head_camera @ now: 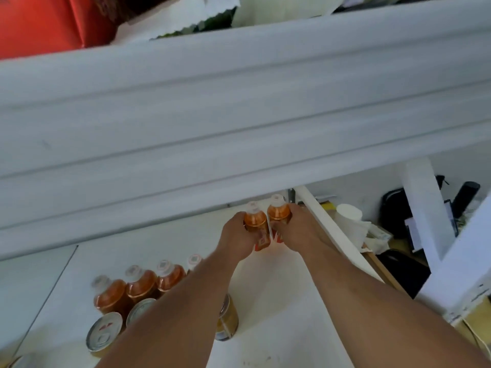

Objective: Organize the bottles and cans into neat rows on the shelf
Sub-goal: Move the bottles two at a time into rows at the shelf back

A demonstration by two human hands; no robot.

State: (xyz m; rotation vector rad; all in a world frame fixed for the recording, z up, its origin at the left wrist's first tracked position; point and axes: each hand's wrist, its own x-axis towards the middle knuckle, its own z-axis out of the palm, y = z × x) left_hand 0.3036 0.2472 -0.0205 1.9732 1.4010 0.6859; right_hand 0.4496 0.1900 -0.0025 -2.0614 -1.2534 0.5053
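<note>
Amber-filled clear plastic bottles with pale caps, two of them, upright and touching at the back of the white shelf: left one wrapped by the left hand, right one by the right hand. Nearer (slightly blurred), a row of matching bottles behind silver-topped gold cans.

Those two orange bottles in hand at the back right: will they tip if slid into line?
Probably somewhat tippy: each orange bottle is tall and narrow. They look full, so likely heavy for their size. The left hand and right hand grip mid-body, which should steady them.
</note>
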